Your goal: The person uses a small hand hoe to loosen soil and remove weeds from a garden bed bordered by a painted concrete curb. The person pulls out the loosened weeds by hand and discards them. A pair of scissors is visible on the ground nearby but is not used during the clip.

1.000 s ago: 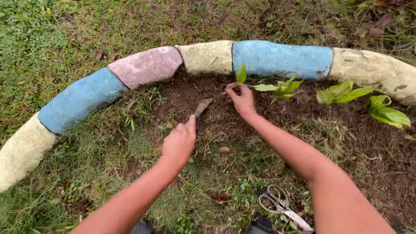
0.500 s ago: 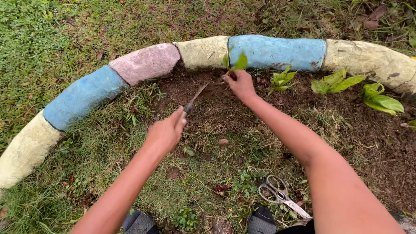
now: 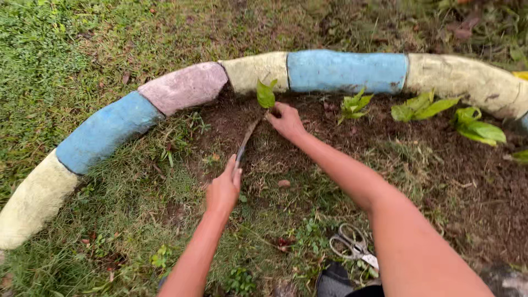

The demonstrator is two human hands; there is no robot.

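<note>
The left hand [image 3: 223,190], fingers clamped on a trowel [image 3: 246,144], digs beside the seedling [image 3: 266,94]. The right hand [image 3: 286,120] pinches its stem; firming the soil likely comes next.

Both bare forearms reach forward from the bottom of the view. The left arm comes up from the lower middle, fairly straight, wrist in line with the forearm. The left hand [image 3: 223,190] is closed in a fist, back of the hand up, thumb lying along the top and pointing ahead. The right arm enters from the lower right, thick in the foreground, and stretches diagonally forward and to the left, passing ahead of the left hand. The right hand [image 3: 286,121] lies well beyond and slightly right of the left, palm down, fingers curled and pinched together at their tips.
</note>
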